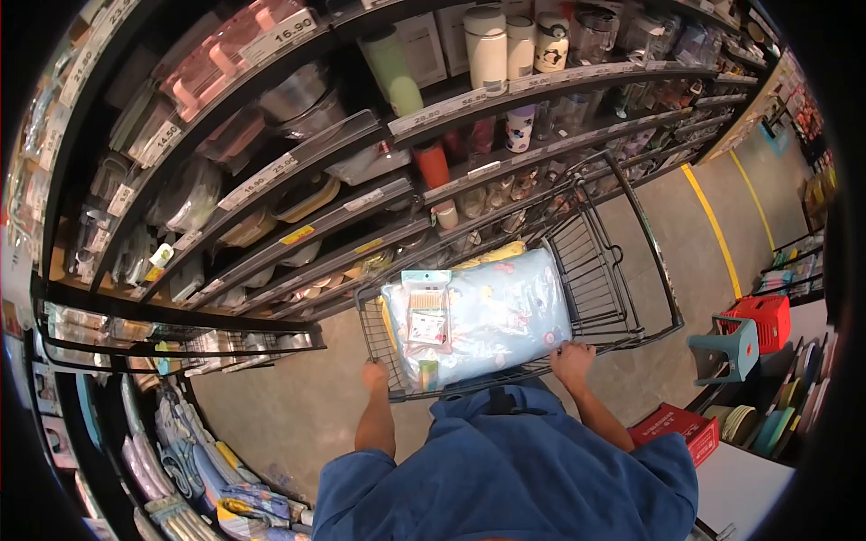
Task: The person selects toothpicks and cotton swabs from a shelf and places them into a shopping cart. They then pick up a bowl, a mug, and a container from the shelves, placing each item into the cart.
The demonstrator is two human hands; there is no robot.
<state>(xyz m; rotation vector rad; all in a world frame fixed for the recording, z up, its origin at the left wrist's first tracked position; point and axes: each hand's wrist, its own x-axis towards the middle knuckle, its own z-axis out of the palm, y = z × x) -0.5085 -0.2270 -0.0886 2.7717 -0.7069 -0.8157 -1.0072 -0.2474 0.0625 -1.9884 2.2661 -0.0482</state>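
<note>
My left hand point(376, 375) grips the near handle bar of a black wire shopping cart point(631, 270). My right hand point(572, 357) holds the same bar further right, touching the edge of a light blue packaged pillow point(505, 316) that fills the cart's near end. On top of the pillow lies a small clear packet with a blue header point(426, 311). A yellow item point(496, 255) shows behind the pillow. My blue shirt fills the bottom of the view.
Store shelves point(298, 153) with containers, bottles and price tags run along the left and ahead. A yellow floor line point(717, 230) runs down the aisle. Red and teal plastic stools point(749, 334) and a red box point(677, 431) stand on the right. Textiles hang at lower left.
</note>
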